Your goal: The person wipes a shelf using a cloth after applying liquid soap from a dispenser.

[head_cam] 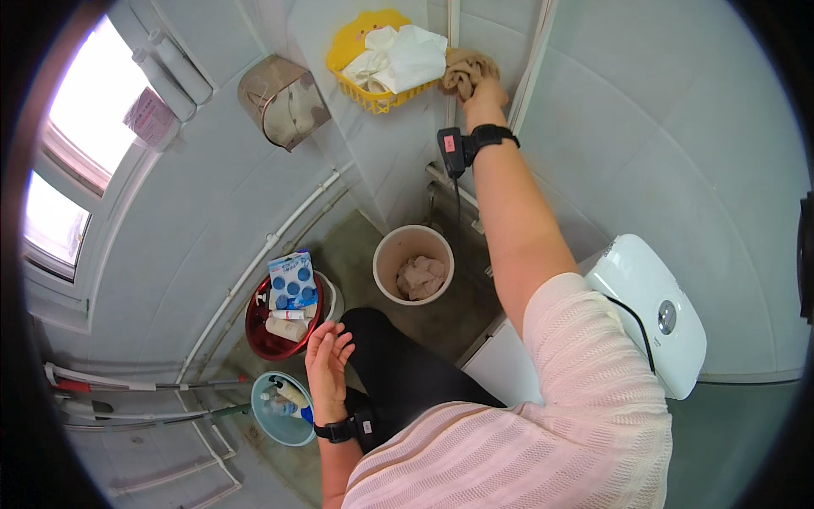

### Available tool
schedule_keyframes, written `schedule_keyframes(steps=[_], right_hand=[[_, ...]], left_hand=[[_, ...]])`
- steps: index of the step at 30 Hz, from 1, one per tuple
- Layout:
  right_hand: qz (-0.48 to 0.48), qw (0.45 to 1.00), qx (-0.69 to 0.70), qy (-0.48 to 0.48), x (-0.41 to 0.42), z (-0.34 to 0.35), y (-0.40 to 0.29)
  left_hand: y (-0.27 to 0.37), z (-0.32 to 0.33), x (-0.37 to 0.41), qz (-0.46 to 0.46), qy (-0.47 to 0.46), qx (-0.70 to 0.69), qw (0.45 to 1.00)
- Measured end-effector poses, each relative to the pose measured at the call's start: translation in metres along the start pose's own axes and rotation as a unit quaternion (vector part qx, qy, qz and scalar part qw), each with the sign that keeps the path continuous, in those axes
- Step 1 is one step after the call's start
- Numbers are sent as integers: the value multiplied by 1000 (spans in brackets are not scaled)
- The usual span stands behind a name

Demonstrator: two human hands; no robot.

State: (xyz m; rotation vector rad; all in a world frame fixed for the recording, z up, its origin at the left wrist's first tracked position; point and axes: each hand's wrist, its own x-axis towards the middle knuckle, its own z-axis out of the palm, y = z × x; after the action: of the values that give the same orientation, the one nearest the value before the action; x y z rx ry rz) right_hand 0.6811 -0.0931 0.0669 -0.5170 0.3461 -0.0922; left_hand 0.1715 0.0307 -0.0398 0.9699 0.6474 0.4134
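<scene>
My right hand is stretched up to the wall and grips a bunched brown cloth; its fingertips are hidden behind the cloth. Just left of the cloth is a yellow plastic wall basket with a cartoon-shaped back. White tissue paper is heaped in it and sticks out over its rim. Low in front of my body, my left hand is empty, palm up, its fingers loosely curled and apart. It is nearest to a red basin holding bottles and a blister pack of blue tablets.
A waste bin with crumpled paper inside stands in the corner. The white toilet cistern is at my right. On the left are a light-blue bucket of bottles, mop handles, a wall-mounted paper holder and pipes along the wall.
</scene>
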Motion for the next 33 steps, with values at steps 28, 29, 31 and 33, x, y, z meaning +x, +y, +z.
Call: schedule_keyframes(steps=[28, 29, 31, 33], right_hand=[[32, 997, 2, -71, 17, -6, -9], [30, 997, 5, -74, 16, -4, -10], [34, 994, 12, -99, 1, 5, -24], [35, 994, 10, -100, -4, 5, -27]], left_hand=[[6, -13, -2, -8, 19, 14, 1000], [5, -14, -3, -8, 16, 16, 1000], [7, -22, -10, -6, 20, 26, 999], [4, -33, -12, -17, 47, 27, 998]])
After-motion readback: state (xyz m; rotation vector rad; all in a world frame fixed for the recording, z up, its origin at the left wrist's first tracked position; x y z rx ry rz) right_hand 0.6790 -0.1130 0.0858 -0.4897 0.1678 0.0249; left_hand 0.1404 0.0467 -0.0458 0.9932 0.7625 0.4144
